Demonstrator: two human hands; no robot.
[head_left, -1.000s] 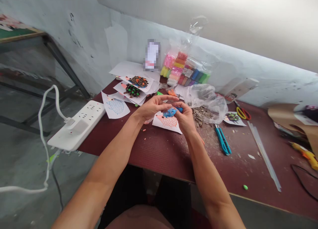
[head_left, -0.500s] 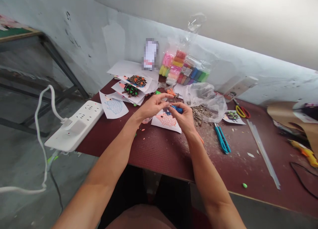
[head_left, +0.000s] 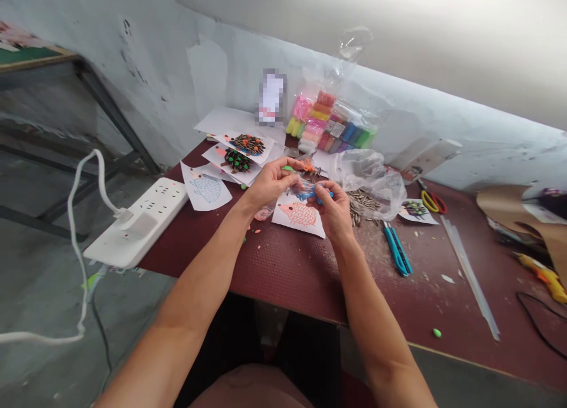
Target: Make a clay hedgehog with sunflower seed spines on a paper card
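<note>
A clear plastic packet of blue modelling clay [head_left: 305, 189] is stretched between my two hands above the table. My left hand [head_left: 273, 182] pinches the clear end of the packet. On the other side, my right hand [head_left: 335, 212] grips the blue clay end between thumb and fingers. Just beneath them lies a card with an orange hedgehog drawing [head_left: 299, 215]. An orange lump of clay [head_left: 309, 166] shows behind the fingers. To the right is a pile of striped seeds [head_left: 363, 202], partly under a clear plastic bag [head_left: 376, 180].
Seed-covered hedgehog cards [head_left: 245, 145] and a blue hedgehog drawing [head_left: 206, 186] lie left. Packs of coloured clay [head_left: 330, 124] lean on the wall. Right are a teal cutter [head_left: 397, 251], scissors [head_left: 432, 201], glue sticks [head_left: 472, 281] and a glue gun [head_left: 543, 275]. A power strip [head_left: 137, 222] overhangs the left edge.
My hands have moved slightly apart, and more of the clear wrapper with blue clay shows between them. The orange drawing below is less covered. The whole view has shifted slightly.
</note>
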